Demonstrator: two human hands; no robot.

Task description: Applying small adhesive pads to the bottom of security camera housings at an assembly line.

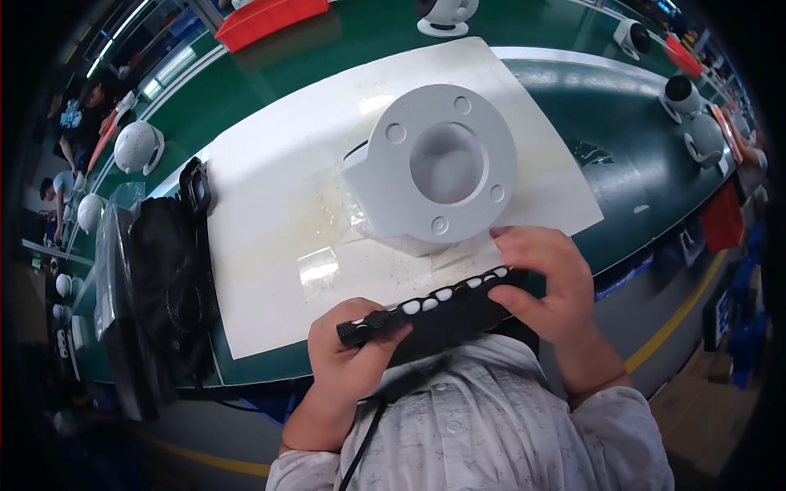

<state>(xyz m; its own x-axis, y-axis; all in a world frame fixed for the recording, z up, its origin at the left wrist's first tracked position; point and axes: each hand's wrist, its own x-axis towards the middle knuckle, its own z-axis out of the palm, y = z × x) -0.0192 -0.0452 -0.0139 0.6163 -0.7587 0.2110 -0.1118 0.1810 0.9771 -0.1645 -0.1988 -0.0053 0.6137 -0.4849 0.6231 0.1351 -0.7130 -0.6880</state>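
My left hand (348, 348) grips the left end of a dark, bendable sheet (458, 315), close in front of my body. Along its curled upper edge runs a row of white oval spots. At the other end, my right hand (553, 282) has its thumb and forefinger spread apart, the thumb close to the sheet and the forefinger near a white round-based device (385, 204). That device rests with its ring-shaped base facing up; the base has a large central opening and several small round recesses. Clear plastic film shows at its left side.
A white board (270, 196) covers part of the green table (565, 106). On the left lie a black bag (168, 278) and clear plastic wrapping (110, 270). White camera-like devices (139, 147) stand around the edges, and a red tray (270, 20) is at the back.
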